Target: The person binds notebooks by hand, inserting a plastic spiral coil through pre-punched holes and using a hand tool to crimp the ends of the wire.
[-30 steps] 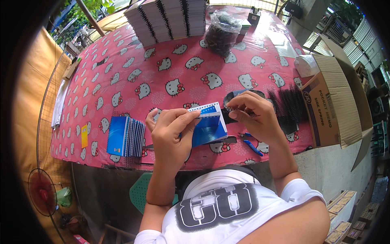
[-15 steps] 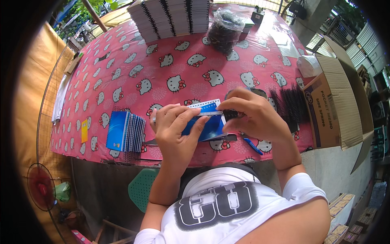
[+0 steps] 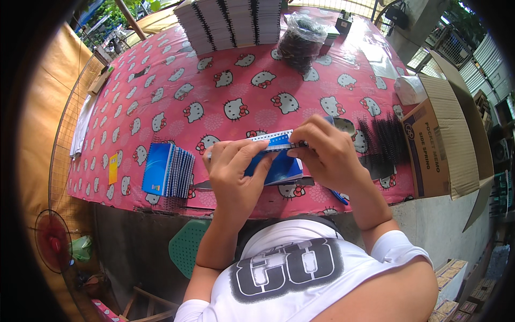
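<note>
A small blue notebook point(image 3: 281, 169) with a row of punched holes is held up over the near edge of the table. My left hand point(image 3: 230, 174) grips it by its left part, thumb in front and fingers over the top. At its right end, my right hand point(image 3: 328, 153) pinches a black spiral coil point(image 3: 300, 144) against the punched edge; the fingertips partly hide the coil. To the left stands a row of blue spiral notebooks point(image 3: 158, 169). Loose black spiral coils point(image 3: 387, 138) lie in a heap right of my right hand.
An open cardboard box point(image 3: 426, 145) stands at the table's right edge. Tall stacks of spiral-bound books point(image 3: 230, 24) and a plastic bag of black coils point(image 3: 302, 40) are at the back. A blue pen point(image 3: 339, 197) lies near the front edge, a yellow card point(image 3: 113, 169) at the left.
My right hand has closed in on the notebook's right end, its thumb and fingers now pinching at the coil. My left hand keeps its grip.
</note>
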`<state>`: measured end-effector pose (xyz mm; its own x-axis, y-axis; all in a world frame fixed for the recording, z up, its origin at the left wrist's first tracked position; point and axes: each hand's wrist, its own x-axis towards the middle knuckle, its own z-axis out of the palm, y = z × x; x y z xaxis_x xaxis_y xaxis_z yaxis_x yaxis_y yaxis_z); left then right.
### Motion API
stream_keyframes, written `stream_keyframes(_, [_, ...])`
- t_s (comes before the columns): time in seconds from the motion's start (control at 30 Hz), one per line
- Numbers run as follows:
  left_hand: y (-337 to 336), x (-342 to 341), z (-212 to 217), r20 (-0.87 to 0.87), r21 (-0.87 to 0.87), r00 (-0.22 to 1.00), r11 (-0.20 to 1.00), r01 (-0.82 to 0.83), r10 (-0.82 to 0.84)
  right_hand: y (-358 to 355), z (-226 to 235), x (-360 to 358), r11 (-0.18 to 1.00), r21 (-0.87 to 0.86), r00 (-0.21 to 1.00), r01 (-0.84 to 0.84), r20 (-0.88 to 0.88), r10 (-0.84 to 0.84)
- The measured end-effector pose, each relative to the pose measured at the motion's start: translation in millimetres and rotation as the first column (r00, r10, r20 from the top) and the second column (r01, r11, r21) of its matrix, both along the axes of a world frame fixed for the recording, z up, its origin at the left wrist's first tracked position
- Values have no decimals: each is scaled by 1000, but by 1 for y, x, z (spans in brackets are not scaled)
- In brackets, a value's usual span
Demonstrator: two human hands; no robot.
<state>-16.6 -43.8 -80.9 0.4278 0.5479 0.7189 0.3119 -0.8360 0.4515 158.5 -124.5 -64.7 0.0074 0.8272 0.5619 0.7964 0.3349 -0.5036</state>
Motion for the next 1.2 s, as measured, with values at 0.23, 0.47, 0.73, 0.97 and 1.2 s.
stream_keyframes(0.23, [1,1,0,-1,-8,1000,1000,25,-25,3,5,-6,996,84,995,32,95,-40])
stream_keyframes(0.47, [4,-1,-3,-4,-23,1000,1000,5,-6,2,-23,98,948,-224,966,225,-73,-247])
stream_keyframes(0.73, [1,12,8,-22,-30,1000,1000,10,-11,-5,-149,160,698,-451,818,557,441,-368])
stream_keyframes(0.97, [2,17,4,-31,-37,999,999,17,-18,19,-73,127,960,-137,790,-245,-602,116])
stream_keyframes(1.2, [3,13,2,-12,-64,1000,998,27,-28,31,-14,97,925,-281,929,-255,-338,154])
